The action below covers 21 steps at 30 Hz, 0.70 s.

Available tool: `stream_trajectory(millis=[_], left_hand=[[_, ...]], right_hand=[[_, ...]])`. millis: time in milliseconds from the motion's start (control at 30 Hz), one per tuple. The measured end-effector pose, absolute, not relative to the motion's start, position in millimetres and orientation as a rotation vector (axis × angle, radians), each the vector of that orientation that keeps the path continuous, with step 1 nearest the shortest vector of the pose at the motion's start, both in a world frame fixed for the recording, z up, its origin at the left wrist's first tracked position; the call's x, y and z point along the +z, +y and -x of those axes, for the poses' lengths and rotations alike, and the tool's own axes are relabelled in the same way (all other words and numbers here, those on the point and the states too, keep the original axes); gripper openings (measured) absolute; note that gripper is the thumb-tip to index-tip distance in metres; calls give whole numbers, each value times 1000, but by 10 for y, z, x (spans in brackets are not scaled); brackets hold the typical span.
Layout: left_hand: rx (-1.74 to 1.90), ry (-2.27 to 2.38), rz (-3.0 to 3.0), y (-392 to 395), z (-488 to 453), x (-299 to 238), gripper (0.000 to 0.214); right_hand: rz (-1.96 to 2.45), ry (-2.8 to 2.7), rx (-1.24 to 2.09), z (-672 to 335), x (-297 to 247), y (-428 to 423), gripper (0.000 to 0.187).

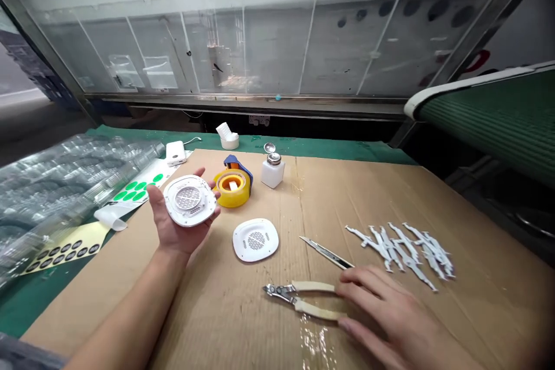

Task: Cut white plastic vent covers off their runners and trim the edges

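My left hand [176,222] lies palm up and holds a white rounded-square plastic cover [189,200] with a round vented grille. A matching cover [255,240] lies on the cardboard sheet [359,196], its domed face up. My right hand [385,312] rests on the sheet, its fingertips at the cream handle ends of a pair of side-cutting pliers [299,298]. A snap-off utility knife [325,252] lies just past those fingers, its far end partly hidden by them. Further right lies a heap of white plastic runner scraps [401,251].
Behind the covers stand a yellow tape roll in a blue dispenser [232,185] and a white solvent pump bottle [273,169]. Sticker sheets [65,248] and a large clear plastic bag of trays [56,185] lie left. A green conveyor belt [489,115] runs along the right.
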<state>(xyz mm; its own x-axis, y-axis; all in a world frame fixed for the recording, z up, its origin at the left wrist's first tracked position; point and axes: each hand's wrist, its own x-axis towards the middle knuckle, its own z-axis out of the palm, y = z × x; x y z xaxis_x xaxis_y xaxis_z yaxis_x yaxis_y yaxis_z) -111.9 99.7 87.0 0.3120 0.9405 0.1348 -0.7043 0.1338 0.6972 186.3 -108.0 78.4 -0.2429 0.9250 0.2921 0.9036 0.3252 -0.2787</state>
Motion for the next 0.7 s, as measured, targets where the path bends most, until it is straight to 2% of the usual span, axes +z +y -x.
stream_trajectory(millis=[333,500,600,700], left_hand=[[1080,518,-835,1027,1133,850,83],[1042,634,-1031,1054,1124,856,79],[992,751,-1305,1045,1096,844,76],[863,900,-1709,917,1027,850,71]], right_hand=[[1671,-2287,353,-1667,942,-716,11],[1647,-2322,339,-1339,1056,-241,27],[1605,-2347,322,-1361,1030,-361,34],[1550,-2240,181,-1637,973,-807,30]])
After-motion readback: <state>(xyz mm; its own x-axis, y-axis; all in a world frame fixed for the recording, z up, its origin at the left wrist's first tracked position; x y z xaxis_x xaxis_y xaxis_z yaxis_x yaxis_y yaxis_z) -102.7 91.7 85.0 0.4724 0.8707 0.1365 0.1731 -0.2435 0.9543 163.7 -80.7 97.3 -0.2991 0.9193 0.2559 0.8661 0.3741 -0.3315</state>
